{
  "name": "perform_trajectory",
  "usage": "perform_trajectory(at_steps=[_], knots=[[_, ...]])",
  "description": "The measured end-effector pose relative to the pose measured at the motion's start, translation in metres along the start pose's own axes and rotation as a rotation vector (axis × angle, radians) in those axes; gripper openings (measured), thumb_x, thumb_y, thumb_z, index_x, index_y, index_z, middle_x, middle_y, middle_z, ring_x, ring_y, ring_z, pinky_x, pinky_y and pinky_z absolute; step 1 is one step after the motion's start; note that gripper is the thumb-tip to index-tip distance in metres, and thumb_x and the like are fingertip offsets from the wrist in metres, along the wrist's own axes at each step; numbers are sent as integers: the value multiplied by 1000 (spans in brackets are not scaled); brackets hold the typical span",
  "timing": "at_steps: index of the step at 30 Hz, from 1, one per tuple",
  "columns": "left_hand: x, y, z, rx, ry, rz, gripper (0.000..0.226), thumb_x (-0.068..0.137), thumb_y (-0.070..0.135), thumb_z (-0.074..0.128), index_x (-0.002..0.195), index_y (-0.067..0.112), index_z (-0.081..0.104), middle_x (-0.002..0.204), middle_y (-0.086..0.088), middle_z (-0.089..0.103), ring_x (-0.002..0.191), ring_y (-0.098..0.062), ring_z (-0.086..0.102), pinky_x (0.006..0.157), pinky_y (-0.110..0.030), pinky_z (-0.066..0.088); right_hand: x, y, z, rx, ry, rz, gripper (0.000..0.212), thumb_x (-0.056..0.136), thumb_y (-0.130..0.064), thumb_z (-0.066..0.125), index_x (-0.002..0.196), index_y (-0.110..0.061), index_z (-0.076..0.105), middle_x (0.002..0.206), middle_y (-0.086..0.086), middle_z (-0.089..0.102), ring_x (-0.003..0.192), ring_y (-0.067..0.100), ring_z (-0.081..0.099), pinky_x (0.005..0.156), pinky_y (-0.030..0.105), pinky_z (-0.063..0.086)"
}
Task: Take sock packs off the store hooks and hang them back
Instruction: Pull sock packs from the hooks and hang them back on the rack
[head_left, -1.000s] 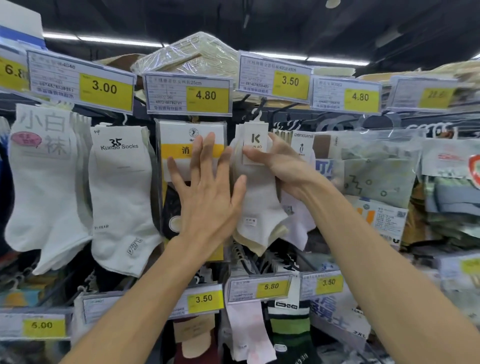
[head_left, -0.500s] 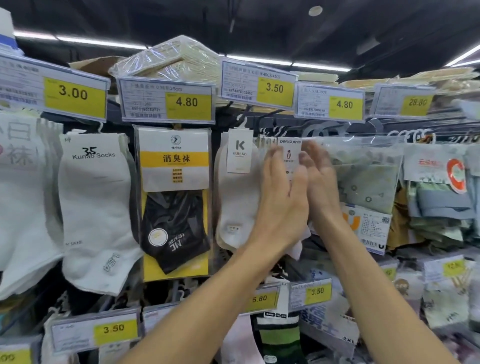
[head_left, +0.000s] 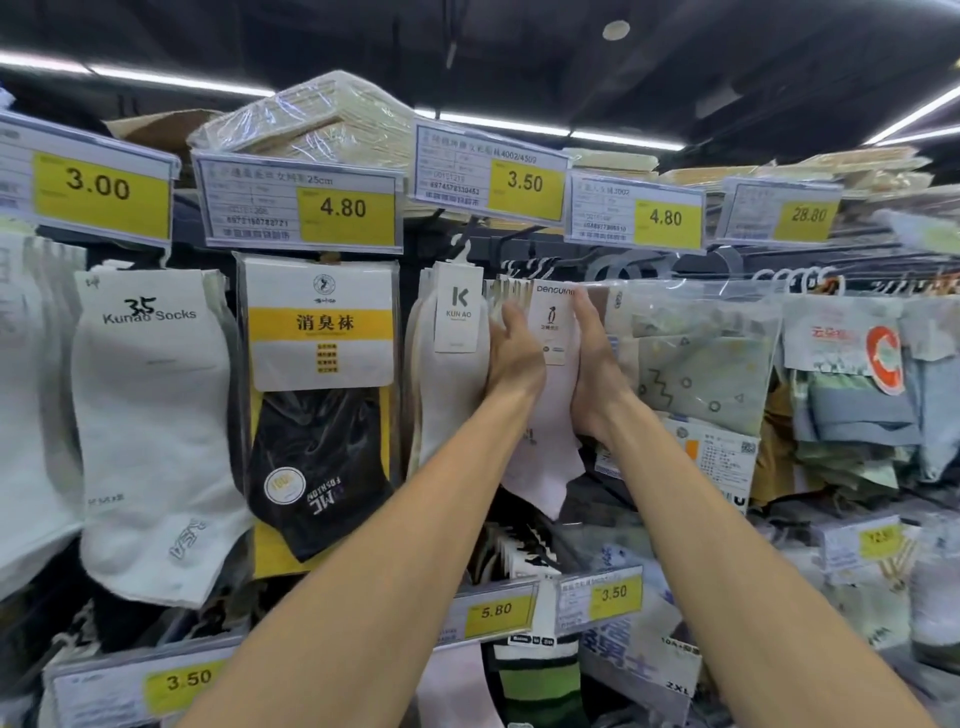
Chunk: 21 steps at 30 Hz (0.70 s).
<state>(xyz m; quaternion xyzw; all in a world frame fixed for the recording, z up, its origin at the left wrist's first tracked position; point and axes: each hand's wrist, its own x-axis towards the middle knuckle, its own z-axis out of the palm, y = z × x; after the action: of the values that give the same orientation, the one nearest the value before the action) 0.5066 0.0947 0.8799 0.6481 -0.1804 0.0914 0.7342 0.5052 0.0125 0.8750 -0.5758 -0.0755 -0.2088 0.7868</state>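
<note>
Two bare forearms run up from the bottom edge toward the rack: left forearm (head_left: 363, 571), right forearm (head_left: 727, 545). I see the left grip (head_left: 514, 364) and right grip (head_left: 597, 374) raised side by side, with the penguin sock pack (head_left: 551, 332) between them.

Left grip: fingers roughly straight, pointing up, touching the pack's left side, nothing clamped. Right grip: fingers straight, flat against the pack's right side, not curled round anything. Thumbs aren't clear on either, so I can't tell if they hook behind the card.

The pack hangs upright at the front of its row, its pale sock drooping below the wrists. Its own hook is hidden behind the card.

Just left, against the left grip, hangs the KUN AO pack (head_left: 457, 312). Just right is a clear bag of patterned socks (head_left: 696, 364). Further left are a black sock pack on yellow card (head_left: 317, 415) and a white Kunao Socks pair (head_left: 150, 415).

On the lower rail are the 5.80 tag (head_left: 493, 610) and the lower 3.50 tag (head_left: 602, 595). Above the row, the right-hand 4.80 tag (head_left: 636, 215) sits over the penguin packs, with the upper 3.50 tag (head_left: 491, 174) to its left.

Farther back are a plastic-wrapped stack (head_left: 322, 122) on the top shelf and a ceiling light strip (head_left: 156, 78).
</note>
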Motion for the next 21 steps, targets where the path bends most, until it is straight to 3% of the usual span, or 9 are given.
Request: perform_trajectory(at_steps=[6,8,10,14,16,19,21], knots=[[-4,0,3,-53,12,-45,57,106,49,18,152,18,32,152,-8,45,139,-26,44,119,-45,29,-4,5,0,-36,78,29,53,89,-59,54,122,-21,67,115,5,72,111,22,67,103,40,48],[-5,-2,5,-52,16,-39,55,107,49,17,154,23,29,156,-2,40,142,-22,39,119,-33,22,-6,8,0,-62,85,18,51,86,-60,57,118,-23,69,110,1,74,107,18,69,101,38,49],[-8,-3,5,-51,19,-5,52,108,44,18,154,22,28,156,1,39,143,-18,37,106,-22,22,-10,11,-2,-40,26,-4,59,79,-61,61,123,-23,65,116,1,72,110,17,67,104,37,46],[-22,-6,3,12,17,122,54,107,48,18,152,22,32,152,-2,45,139,-19,42,110,-28,29,-24,10,-8,-195,18,-112,74,72,-65,61,130,-19,59,127,4,66,119,21,61,106,45,44],[-27,-7,0,40,-10,146,57,106,52,18,153,23,30,154,-2,43,140,-19,41,116,-35,30,-36,8,-8,-284,55,-161,70,80,-62,59,133,-18,55,128,4,65,120,22,60,106,48,44],[-35,-4,-10,56,-37,104,54,107,49,24,151,17,31,149,-8,49,136,-25,47,115,-42,35,-63,10,-11,-379,113,-290,42,96,-35,57,133,-16,52,121,-5,66,112,9,64,102,38,50],[-53,-6,-19,37,-55,119,55,107,44,29,154,17,25,153,-7,44,139,-22,43,117,-45,34,-96,16,-12,-443,167,-442,43,96,-27,56,137,-17,49,126,-14,60,115,-3,58,102,23,47]])
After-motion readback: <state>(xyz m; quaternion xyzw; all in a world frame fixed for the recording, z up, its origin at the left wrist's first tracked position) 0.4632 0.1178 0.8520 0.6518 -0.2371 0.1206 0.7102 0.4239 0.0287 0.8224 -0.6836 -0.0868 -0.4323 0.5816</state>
